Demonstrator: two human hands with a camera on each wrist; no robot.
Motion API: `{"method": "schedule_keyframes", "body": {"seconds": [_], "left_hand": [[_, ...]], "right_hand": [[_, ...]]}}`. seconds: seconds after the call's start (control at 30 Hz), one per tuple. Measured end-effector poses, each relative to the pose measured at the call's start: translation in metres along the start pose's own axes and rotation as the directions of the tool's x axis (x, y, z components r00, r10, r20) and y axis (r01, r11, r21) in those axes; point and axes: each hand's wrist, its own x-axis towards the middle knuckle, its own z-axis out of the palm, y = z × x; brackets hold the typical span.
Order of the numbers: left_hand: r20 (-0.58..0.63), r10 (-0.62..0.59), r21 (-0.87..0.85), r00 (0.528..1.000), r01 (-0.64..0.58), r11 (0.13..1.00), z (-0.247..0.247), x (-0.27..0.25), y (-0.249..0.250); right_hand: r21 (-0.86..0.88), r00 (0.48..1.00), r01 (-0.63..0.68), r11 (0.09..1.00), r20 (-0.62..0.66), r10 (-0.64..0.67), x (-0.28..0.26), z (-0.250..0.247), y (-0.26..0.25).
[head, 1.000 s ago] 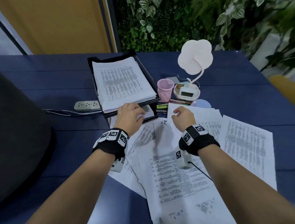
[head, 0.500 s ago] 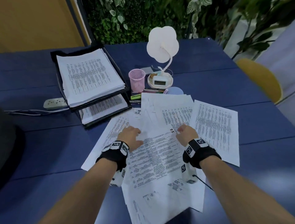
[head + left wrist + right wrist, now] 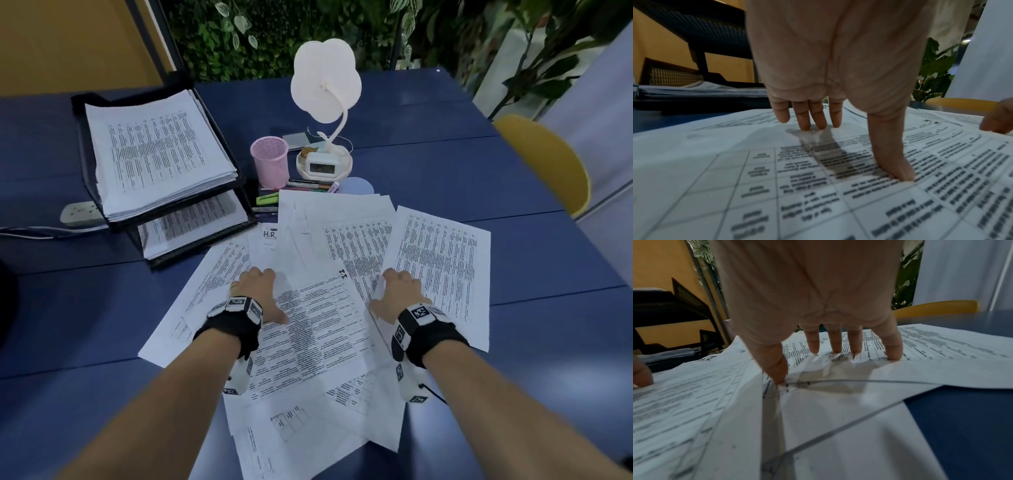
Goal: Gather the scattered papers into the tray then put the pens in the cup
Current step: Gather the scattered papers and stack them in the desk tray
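Several printed sheets (image 3: 325, 339) lie scattered and overlapping on the blue table (image 3: 479, 178). My left hand (image 3: 270, 298) presses on the top sheet with straight fingers (image 3: 813, 120) and thumb (image 3: 898, 162). My right hand (image 3: 387, 291) presses its fingertips (image 3: 835, 345) on the sheets to the right, the thumb (image 3: 777, 368) at a sheet's edge, the paper wrinkling under it. At the back left the black two-tier tray (image 3: 79, 102) holds a paper stack (image 3: 154, 154). A pink mesh cup (image 3: 269, 161) stands beside it. Pens (image 3: 308, 185) and a green highlighter (image 3: 269, 198) lie behind the sheets.
A white flower-shaped lamp (image 3: 325, 78) with a small clock (image 3: 322, 167) stands right of the cup, with a round blue coaster (image 3: 358, 186) in front. Left of the tray lies a power strip (image 3: 80, 214) with cables. A yellow chair (image 3: 548, 164) is at the right edge.
Both hands have drawn back from the tray toward me onto the scattered sheets, then spread a little apart. The head view has swung to the right.
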Motion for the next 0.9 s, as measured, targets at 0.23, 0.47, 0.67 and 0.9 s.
{"method": "schedule_keyframes", "body": {"seconds": [0.23, 0.47, 0.67, 0.9], "left_hand": [[0.045, -0.032, 0.016, 0.998, 0.031, 0.999, -0.004, 0.002, 0.003], [0.040, -0.047, -0.272, 0.998, 0.056, 0.961, -0.014, -0.001, -0.003], [-0.058, -0.248, -0.645, 0.967, 0.154, 0.749, -0.012, -0.003, -0.016], [-0.058, -0.452, -0.794, 0.890, 0.233, 0.561, -0.003, -0.005, -0.029]], "right_hand": [[-0.029, 0.999, -0.003, 1.000, 0.034, 0.004, -0.008, -0.009, -0.005], [-0.059, 0.996, 0.056, 0.997, 0.076, -0.052, -0.005, -0.014, 0.002], [-0.074, 0.996, 0.058, 0.996, 0.074, -0.053, -0.006, -0.012, 0.001], [-0.096, 0.997, 0.059, 0.994, 0.064, -0.053, -0.006, -0.014, 0.002]]}}
